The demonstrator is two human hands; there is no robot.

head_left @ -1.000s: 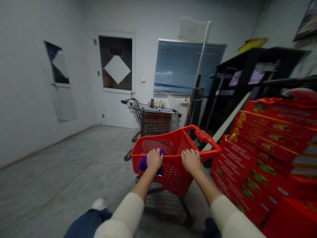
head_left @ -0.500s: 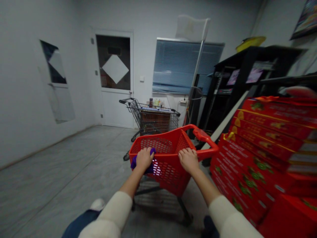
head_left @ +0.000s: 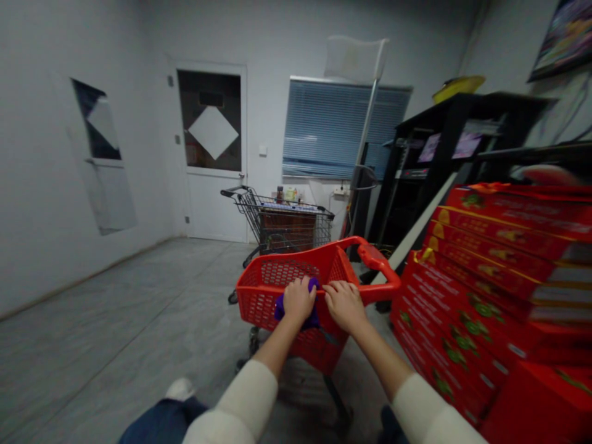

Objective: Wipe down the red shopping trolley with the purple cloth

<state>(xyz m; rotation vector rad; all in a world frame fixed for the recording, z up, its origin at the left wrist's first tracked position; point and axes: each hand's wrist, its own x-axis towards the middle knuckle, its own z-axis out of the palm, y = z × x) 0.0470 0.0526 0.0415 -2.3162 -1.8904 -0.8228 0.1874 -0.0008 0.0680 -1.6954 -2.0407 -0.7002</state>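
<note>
A red plastic shopping cart (head_left: 259, 302) stands side-on in front of me, its handle toward the right. My left hand (head_left: 300, 300) presses a purple cloth (head_left: 311, 317) over the near rim of the basket, fingers closed around it. Just to the right, my right hand (head_left: 345, 305) is curled over the same rim, close to the handle end. Both hands are nearly side by side. The fingertips of each reach over to the basket's inner side and are partly hidden.
Behind the red cart stands a grey wire shopping cart (head_left: 296, 228) by a brown cabinet. Stacked red boxes (head_left: 472, 314) rise close on the right, with a black shelf (head_left: 444, 123) beyond. A white door (head_left: 217, 209) is in the back wall. Grey floor (head_left: 139, 308) spreads left.
My left hand has slid right along the rim with the purple cloth, closer to my right hand. My right hand has shifted slightly left in view and stays on the rim.
</note>
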